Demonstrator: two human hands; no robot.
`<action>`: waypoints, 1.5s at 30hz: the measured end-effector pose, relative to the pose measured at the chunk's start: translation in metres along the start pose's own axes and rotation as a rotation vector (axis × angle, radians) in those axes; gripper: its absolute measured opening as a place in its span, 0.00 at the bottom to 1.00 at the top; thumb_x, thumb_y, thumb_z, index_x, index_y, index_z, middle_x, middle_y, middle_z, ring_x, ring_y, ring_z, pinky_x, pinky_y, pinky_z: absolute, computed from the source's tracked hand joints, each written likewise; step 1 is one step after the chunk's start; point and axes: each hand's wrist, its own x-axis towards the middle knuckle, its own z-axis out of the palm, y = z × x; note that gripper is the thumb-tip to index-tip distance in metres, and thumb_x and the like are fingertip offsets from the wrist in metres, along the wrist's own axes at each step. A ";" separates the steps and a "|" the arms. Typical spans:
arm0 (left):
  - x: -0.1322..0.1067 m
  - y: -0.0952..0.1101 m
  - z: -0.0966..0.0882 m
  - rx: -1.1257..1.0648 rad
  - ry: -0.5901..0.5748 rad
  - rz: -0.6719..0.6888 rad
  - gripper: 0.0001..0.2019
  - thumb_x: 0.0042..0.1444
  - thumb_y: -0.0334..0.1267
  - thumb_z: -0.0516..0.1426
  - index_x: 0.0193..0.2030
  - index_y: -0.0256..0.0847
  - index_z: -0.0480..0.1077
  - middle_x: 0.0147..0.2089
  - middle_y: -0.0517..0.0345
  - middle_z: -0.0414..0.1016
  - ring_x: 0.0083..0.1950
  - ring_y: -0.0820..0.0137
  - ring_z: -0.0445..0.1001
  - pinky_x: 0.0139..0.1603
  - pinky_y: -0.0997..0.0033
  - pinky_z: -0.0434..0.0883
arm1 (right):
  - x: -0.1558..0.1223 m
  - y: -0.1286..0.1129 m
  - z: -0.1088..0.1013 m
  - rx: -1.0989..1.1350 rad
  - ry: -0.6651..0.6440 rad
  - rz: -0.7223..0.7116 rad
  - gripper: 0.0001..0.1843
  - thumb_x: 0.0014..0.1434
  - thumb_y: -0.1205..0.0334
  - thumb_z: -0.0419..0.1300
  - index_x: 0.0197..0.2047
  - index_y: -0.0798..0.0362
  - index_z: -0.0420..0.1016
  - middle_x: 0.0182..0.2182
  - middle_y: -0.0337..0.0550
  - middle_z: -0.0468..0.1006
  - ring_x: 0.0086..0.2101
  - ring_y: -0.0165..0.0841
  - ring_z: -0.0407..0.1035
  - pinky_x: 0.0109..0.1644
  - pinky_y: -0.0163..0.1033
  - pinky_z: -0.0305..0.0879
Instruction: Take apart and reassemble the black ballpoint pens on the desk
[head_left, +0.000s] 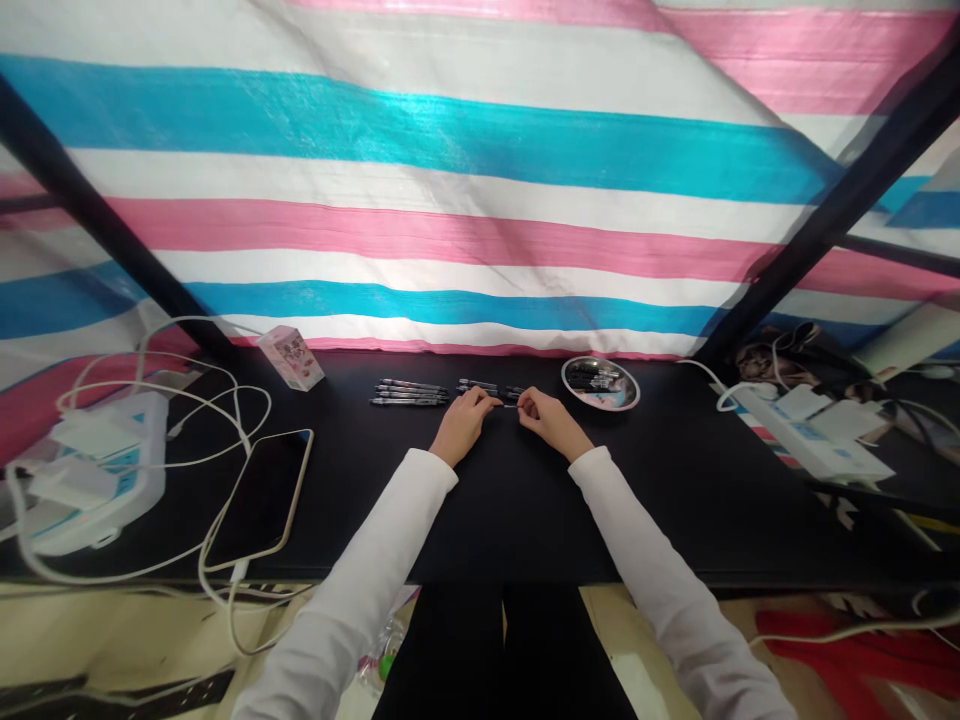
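Pen [508,405], thin and black, lies crosswise between the left hand [465,420] and right hand [551,420], its long axis running side to side; both hands are narrow, fingertips at it, grip unclear. More black pens [409,393] lie beyond on the black tabletop [675,480], a round metal dish [564,378] to the right, striped tarpaulin [450,200] behind.

I can't read any text from here. Whatever is printed on the black pens [410,393] is too small and blurred, the pink-and-white box [291,357] at far left shows only tiny marks, and the blue markings on the left power strip [101,470] and right power strip [810,432] won't resolve.
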 end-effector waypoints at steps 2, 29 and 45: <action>0.000 0.000 -0.001 0.009 0.003 -0.003 0.14 0.64 0.32 0.44 0.49 0.43 0.68 0.42 0.55 0.67 0.41 0.71 0.68 0.45 0.70 0.65 | 0.000 0.000 -0.002 -0.020 0.012 0.006 0.04 0.52 0.66 0.53 0.34 0.52 0.64 0.27 0.37 0.68 0.26 0.28 0.63 0.33 0.34 0.59; 0.000 -0.001 -0.002 0.016 0.016 0.003 0.15 0.63 0.31 0.44 0.49 0.44 0.69 0.42 0.54 0.66 0.40 0.71 0.67 0.44 0.69 0.65 | -0.002 0.002 -0.005 -0.084 0.000 0.005 0.04 0.52 0.67 0.54 0.34 0.52 0.65 0.27 0.38 0.68 0.27 0.29 0.62 0.33 0.34 0.58; 0.000 0.000 -0.003 -0.027 -0.005 0.048 0.14 0.63 0.31 0.46 0.49 0.44 0.69 0.42 0.55 0.66 0.40 0.71 0.67 0.45 0.69 0.66 | -0.002 -0.005 -0.003 0.021 -0.064 -0.029 0.05 0.53 0.68 0.52 0.34 0.51 0.64 0.27 0.37 0.68 0.28 0.29 0.65 0.36 0.35 0.62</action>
